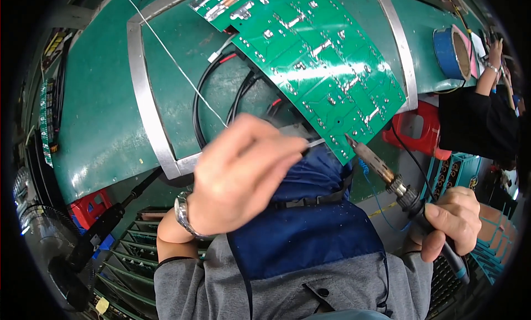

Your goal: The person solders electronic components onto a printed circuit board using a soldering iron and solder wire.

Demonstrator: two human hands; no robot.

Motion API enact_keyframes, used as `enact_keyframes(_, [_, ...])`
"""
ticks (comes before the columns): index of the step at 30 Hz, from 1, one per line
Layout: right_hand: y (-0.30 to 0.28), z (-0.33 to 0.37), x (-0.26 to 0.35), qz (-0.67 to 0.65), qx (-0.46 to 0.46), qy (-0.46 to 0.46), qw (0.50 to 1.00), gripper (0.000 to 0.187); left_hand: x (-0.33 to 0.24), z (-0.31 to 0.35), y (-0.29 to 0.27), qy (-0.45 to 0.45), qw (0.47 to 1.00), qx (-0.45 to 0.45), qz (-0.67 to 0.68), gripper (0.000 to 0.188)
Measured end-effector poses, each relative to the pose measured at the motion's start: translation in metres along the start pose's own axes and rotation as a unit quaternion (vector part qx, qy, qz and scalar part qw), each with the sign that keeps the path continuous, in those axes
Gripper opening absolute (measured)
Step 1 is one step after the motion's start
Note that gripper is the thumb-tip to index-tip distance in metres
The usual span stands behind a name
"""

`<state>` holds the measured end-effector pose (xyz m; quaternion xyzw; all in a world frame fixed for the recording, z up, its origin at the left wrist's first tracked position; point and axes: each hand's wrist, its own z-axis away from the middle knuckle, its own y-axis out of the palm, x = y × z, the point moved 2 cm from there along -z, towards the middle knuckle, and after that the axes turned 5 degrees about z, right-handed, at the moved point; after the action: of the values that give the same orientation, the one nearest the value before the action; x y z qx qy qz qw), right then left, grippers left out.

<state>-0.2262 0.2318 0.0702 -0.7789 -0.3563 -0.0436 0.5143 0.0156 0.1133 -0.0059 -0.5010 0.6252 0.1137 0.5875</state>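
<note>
A large green circuit board (310, 60), its soldered side up, extends from the upper middle toward me, slanting down to the right. My right hand (456, 220) grips a soldering iron (381, 168) by its dark handle. The iron's tip meets the board's near corner, or sits just above it. My left hand (238, 173), slightly blurred and wearing a metal watch (185, 215), is closed in a pinch left of that corner. A thin pale solder wire (174, 60) runs from the upper left down into this hand; its end at the fingertips is unclear.
Black cables (202, 98) lie beneath the board, inside a metal frame (146, 93) on the green bench (99, 98). A blue tape roll (451, 53) stands at the far right. Beyond are a red stool (415, 126) and another person (475, 120). Racks (133, 264) flank me.
</note>
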Motion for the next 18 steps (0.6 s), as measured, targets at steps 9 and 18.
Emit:
enact_keyframes(9, [0.049, -0.07, -0.035, -0.044, -0.028, -0.025, 0.998, 0.022, 0.032, -0.013, -0.024, -0.058, 0.974, -0.192, -0.107, 0.02])
enact_keyframes(18, [0.062, -0.099, -0.044, -0.039, 0.028, -0.002, 0.999, 0.017, 0.046, -0.021, -0.028, -0.041, 0.967, -0.224, -0.118, 0.017])
